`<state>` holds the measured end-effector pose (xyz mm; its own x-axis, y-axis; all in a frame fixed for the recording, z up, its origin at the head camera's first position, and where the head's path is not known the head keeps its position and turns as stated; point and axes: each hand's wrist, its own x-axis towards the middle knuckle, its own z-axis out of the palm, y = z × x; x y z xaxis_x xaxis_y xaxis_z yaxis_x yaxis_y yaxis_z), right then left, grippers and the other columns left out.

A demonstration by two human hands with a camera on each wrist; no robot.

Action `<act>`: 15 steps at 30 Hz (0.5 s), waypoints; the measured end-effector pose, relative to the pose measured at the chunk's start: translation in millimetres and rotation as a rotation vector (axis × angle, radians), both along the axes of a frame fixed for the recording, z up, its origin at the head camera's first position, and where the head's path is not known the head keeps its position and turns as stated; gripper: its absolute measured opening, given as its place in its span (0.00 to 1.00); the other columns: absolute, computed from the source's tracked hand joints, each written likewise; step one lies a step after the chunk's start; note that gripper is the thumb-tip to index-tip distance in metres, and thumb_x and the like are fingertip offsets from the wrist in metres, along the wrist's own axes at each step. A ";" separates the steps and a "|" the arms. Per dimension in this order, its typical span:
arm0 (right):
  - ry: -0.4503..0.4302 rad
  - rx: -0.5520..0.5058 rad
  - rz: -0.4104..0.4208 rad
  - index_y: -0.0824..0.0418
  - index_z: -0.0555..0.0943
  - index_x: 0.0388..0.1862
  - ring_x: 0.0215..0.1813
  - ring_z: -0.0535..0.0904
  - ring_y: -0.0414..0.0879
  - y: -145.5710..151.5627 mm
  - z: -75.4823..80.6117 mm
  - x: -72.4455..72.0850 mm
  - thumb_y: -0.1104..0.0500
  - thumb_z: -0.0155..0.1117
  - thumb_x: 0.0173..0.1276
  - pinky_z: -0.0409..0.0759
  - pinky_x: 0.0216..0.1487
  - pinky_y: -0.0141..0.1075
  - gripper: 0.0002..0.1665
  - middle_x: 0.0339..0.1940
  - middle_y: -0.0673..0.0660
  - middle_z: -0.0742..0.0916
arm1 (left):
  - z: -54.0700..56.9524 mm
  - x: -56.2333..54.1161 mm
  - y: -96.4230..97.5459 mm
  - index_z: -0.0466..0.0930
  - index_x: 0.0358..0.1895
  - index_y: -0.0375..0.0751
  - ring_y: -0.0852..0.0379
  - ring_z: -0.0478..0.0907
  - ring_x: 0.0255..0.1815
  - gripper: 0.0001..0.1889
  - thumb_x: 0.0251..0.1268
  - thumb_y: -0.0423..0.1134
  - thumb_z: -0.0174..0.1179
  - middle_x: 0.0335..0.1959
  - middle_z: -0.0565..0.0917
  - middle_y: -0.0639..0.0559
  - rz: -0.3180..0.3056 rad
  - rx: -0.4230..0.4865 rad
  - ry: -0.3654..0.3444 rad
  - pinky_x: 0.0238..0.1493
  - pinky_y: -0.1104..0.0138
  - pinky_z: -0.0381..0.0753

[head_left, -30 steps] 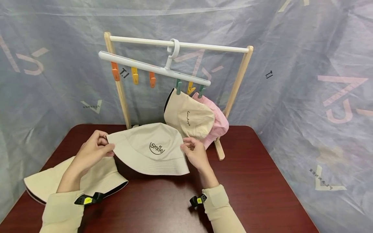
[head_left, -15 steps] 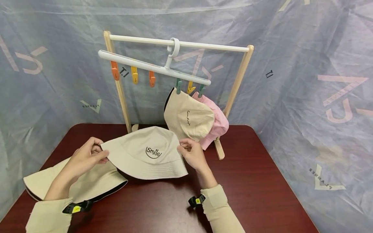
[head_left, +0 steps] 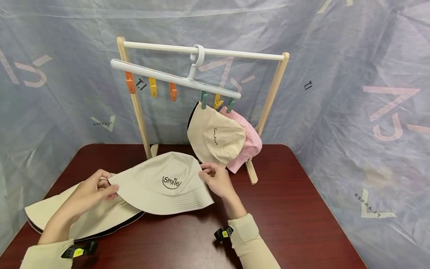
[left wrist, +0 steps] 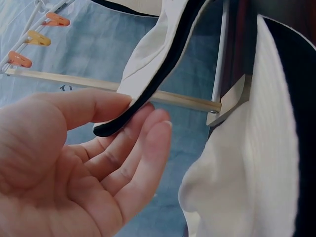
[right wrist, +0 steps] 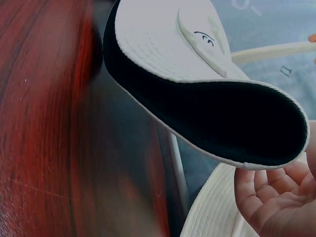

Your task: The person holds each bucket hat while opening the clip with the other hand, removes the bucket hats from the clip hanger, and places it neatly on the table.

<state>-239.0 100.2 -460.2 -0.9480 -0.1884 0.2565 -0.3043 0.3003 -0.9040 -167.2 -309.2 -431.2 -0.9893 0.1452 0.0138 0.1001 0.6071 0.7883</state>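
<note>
A cream bucket hat (head_left: 158,185) with "smile" lettering is held up between both hands, its brim toward the person. My left hand (head_left: 89,194) pinches the left end of the brim between thumb and fingers. At the other side, my right hand (head_left: 217,181) grips the hat's right edge. Its black lining (right wrist: 212,118) shows in the right wrist view. Below the left hand a second cream bucket hat (head_left: 97,220) lies on the table, partly covered by the hand and the held hat.
A wooden rack (head_left: 275,89) carries a white hanger (head_left: 151,73) with several coloured clips. On its right half hang a cream hat (head_left: 218,134) and a pink hat (head_left: 253,138). Orange clips (head_left: 130,83) and a yellow clip (head_left: 153,89) on the left half hold nothing. A dark red table (head_left: 285,216) lies underneath.
Both hands have brought the "smile" hat lower, toward the left and closer to the person. It now overlaps more of the hat on the table. The hanging hats stay in place.
</note>
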 end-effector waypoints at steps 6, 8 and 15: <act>0.009 0.051 0.007 0.65 0.88 0.57 0.34 0.83 0.38 -3.5 -4.1 -0.6 0.65 0.71 0.72 0.80 0.40 0.29 0.16 0.38 0.58 0.92 | -5.6 4.0 -4.4 0.65 0.60 0.33 0.52 0.91 0.38 0.22 0.80 0.44 0.63 0.38 0.89 0.44 0.001 0.019 -0.049 0.43 0.75 0.81; 0.022 0.069 0.009 0.65 0.88 0.57 0.35 0.84 0.39 -4.2 -5.9 -1.3 0.65 0.70 0.73 0.81 0.41 0.30 0.15 0.38 0.58 0.92 | -7.6 4.4 -5.5 0.65 0.60 0.34 0.52 0.91 0.39 0.21 0.80 0.44 0.63 0.38 0.89 0.44 -0.002 0.022 -0.059 0.43 0.74 0.80; 0.033 0.104 0.015 0.63 0.88 0.58 0.39 0.87 0.43 -6.4 -10.6 -2.9 0.64 0.70 0.74 0.82 0.46 0.33 0.15 0.40 0.57 0.93 | -15.2 4.8 -7.7 0.66 0.60 0.31 0.55 0.90 0.39 0.22 0.79 0.43 0.64 0.37 0.87 0.43 -0.007 0.047 -0.098 0.42 0.71 0.84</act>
